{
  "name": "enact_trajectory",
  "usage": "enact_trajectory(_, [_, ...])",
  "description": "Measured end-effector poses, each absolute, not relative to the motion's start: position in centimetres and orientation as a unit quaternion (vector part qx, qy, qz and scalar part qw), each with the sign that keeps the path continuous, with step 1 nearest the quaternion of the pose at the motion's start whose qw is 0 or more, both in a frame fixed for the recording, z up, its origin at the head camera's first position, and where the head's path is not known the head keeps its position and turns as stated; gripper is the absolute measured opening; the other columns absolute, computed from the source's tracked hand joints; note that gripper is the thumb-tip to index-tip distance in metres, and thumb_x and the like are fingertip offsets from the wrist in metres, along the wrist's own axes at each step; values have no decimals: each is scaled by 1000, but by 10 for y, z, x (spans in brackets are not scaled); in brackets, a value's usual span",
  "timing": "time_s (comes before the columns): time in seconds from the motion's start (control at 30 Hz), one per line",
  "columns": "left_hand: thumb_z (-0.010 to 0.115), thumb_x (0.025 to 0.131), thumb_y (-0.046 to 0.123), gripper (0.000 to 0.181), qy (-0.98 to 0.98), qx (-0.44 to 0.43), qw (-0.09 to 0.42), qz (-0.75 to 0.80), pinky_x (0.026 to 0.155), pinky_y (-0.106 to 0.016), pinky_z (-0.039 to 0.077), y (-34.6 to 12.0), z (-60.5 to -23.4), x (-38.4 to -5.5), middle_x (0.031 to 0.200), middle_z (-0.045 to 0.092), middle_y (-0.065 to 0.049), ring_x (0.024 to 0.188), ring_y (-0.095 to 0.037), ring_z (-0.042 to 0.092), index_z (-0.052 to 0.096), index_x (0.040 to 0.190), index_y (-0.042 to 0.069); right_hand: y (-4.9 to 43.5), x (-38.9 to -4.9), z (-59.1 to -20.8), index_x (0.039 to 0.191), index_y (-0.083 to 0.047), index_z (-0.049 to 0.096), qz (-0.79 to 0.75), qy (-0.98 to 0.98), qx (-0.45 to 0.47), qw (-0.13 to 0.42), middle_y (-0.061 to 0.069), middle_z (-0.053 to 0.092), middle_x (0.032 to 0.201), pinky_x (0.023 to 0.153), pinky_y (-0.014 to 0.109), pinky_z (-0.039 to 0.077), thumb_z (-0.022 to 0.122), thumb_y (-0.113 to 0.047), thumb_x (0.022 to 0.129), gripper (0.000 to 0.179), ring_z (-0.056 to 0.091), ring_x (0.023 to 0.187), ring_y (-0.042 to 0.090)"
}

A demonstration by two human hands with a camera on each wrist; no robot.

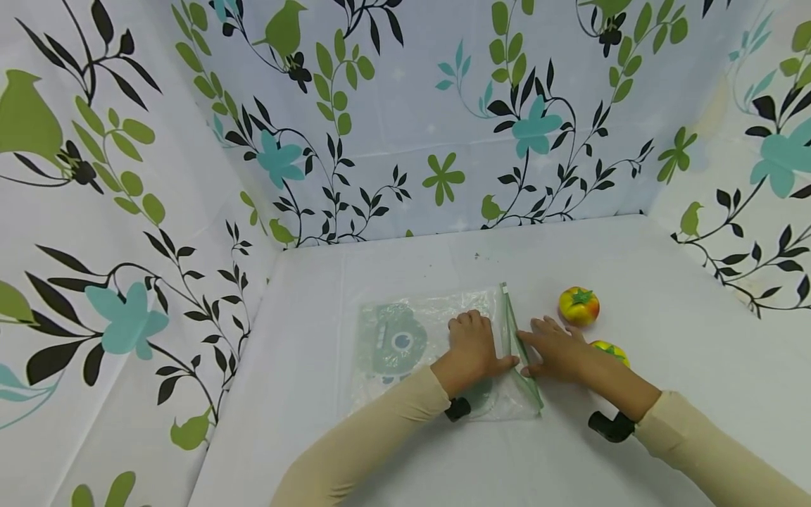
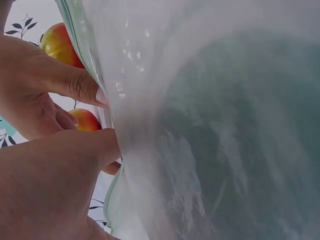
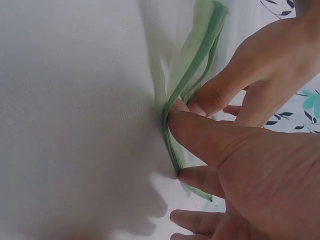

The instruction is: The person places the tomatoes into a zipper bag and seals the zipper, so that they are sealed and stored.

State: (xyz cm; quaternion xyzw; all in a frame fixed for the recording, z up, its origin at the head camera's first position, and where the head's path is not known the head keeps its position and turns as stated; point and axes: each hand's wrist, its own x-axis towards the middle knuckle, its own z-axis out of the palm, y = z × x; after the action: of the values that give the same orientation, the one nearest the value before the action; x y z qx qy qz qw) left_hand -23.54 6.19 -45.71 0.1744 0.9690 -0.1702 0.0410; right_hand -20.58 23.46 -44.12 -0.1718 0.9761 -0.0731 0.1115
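A clear plastic zip bag [image 1: 453, 304] with a green zip edge [image 1: 507, 317] lies flat on the white table. Inside it shows a pale green flat item [image 1: 385, 345] with a round eye-like print. My left hand [image 1: 472, 348] rests over the bag's right part, its thumb at the mouth. From the other side, my right hand [image 1: 560, 352] grips the zip edge, thumb within the mouth and a finger outside. In the right wrist view the two green strips [image 3: 197, 65] stand apart near the fingers. The left hand's fingertips are partly hidden by the plastic in the left wrist view.
Two red-and-yellow tomatoes with green tops are close to the right hand: one tomato [image 1: 579, 307] beyond it, the other tomato [image 1: 611, 349] partly behind the wrist. Leaf-and-bird patterned cloth [image 1: 393, 141] walls the table [image 1: 304, 366] at the back and sides.
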Motion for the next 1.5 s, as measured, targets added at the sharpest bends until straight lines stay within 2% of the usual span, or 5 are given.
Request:
enact_trajectory(0.23, [38,89,93,102,967,181,25,-175,105,-37,48,50,-454,-234,144,56,-7,130,-24,58,55,147,11,232,-204,-437,148,-3,59,-71,976,-177,108,37,43,157,110,81,30,84,-39,90,73,34,146,62])
enact_trajectory(0.6, [46,90,88,103,977,161,40,-136,108,-44,47,22,-449,-233,151,51,-13,133,-29,55,51,151,5,232,-205,-436,147,-4,60,-56,976,-176,111,37,40,158,111,79,30,84,-42,89,74,33,147,61])
enact_trajectory(0.9, [44,92,86,102,981,141,57,-122,106,-47,49,1,-443,-231,150,50,-13,130,-30,55,50,151,4,230,-206,-433,147,-3,60,-48,976,-179,116,36,42,158,111,78,31,83,-34,91,68,35,147,59])
enact_trajectory(1.2, [47,93,84,96,986,131,86,-56,92,-47,55,-15,-450,-234,139,53,-13,122,-28,57,54,147,4,231,-206,-435,148,-3,59,-54,975,-178,123,36,42,158,111,79,30,82,-33,92,67,35,147,59])
enact_trajectory(1.5, [54,96,72,83,985,145,92,11,88,-50,55,-28,-453,-236,136,52,-14,126,-30,52,56,143,3,233,-206,-436,147,-4,60,-56,975,-181,116,35,44,157,110,79,31,83,-32,92,66,38,145,59])
